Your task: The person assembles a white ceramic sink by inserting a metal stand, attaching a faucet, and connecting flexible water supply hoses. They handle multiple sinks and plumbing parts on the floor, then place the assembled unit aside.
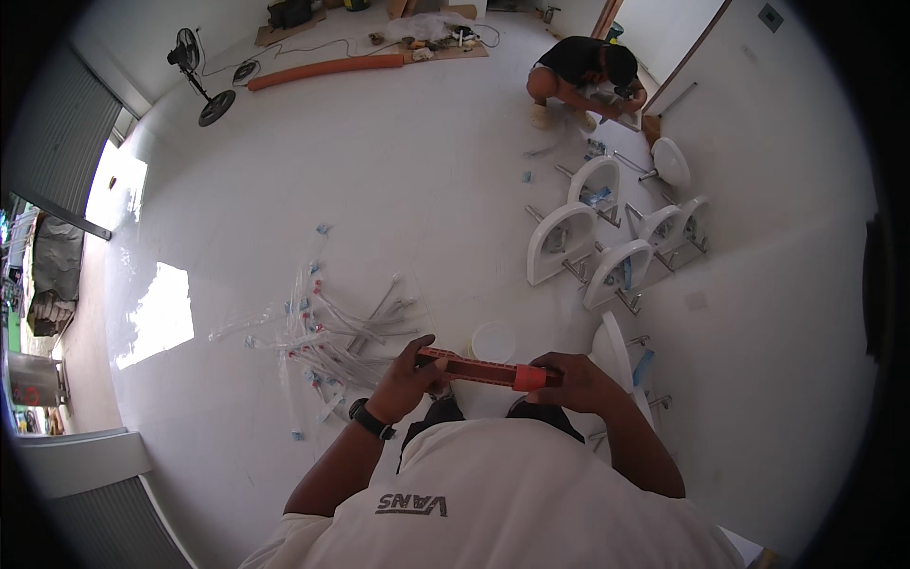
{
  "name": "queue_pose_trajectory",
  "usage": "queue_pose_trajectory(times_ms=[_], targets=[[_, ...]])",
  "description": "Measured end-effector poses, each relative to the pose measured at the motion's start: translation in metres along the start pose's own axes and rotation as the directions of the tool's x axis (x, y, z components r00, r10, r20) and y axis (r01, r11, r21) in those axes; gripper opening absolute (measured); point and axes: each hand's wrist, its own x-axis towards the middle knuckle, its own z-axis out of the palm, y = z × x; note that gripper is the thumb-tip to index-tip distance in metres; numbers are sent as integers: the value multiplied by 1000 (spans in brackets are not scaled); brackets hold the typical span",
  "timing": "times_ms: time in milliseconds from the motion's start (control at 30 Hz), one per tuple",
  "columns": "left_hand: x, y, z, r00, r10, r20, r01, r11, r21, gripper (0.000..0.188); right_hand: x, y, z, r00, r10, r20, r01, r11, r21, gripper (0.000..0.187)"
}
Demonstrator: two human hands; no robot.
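Observation:
A long, narrow orange plastic tool point(479, 371) with a slotted, trough-like body and a bright red collar spans the space between my hands, roughly level in front of my shirt. My left hand point(409, 384), with a dark watch on its wrist, grips the left end, the thumb on top. Around the right end, beside the red collar, close the fingers of my right hand point(580, 381). Just beyond the tool, a round white container point(495, 341) stands on the floor. Flexible hoses in clear plastic wrapping point(355, 337) lie spread out past my left hand.
Several white basins point(561, 242) with metal fittings lie along the right side. A co-worker point(592, 81) squats at the far right, hands on another white piece. A standing fan point(194, 76), an orange roll point(327, 71) and scattered materials point(436, 43) are at the back.

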Motion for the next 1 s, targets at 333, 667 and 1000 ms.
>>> queue_pose_trajectory(times_ms=[333, 667, 1000], targets=[[164, 75, 73, 985, -56, 164, 42, 995, 89, 65, 77, 59, -108, 980, -74, -187, 44, 986, -158, 67], [373, 29, 165, 921, -347, -179, 383, 890, 248, 56, 245, 218, -253, 974, 205, 97, -197, 976, -90, 56], [587, -167, 137, 738, -668, 96, 103, 253, 962, 73, 389, 390, -273, 865, 498, -56, -499, 866, -13, 53]])
